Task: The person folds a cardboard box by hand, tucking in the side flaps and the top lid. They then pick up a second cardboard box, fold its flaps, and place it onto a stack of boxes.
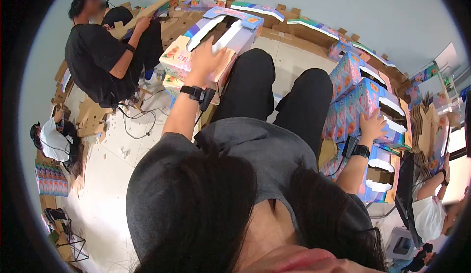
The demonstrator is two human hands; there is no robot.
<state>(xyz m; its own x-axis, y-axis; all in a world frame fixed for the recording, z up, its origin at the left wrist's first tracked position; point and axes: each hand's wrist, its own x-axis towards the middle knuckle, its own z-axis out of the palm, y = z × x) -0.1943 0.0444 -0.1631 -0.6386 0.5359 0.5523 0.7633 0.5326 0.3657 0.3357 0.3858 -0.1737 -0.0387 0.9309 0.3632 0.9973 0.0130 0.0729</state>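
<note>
My left hand (206, 61) rests with spread fingers on a printed cardboard box (226, 38) with fruit pictures, beside my left knee. White-edged flaps frame the box's open top. Another printed box (172, 84) shows beneath it, mostly hidden. On my right, my right hand (373, 125) touches the end of a similar box (392, 118), its fingers apart. That box stands in a stack of several such boxes (343, 76) with slotted, open tops. Each wrist carries a black strap with a small device.
A person in black (98, 57) sits at the left, holding flat cardboard (157, 3). Cables (142, 130) lie on the floor. Flattened cardboard (304, 35) lines the wall. Folded cardboard sheets (422, 125) stand at the right, near another person's white sleeve (429, 216). A third person (56, 138) sits far left.
</note>
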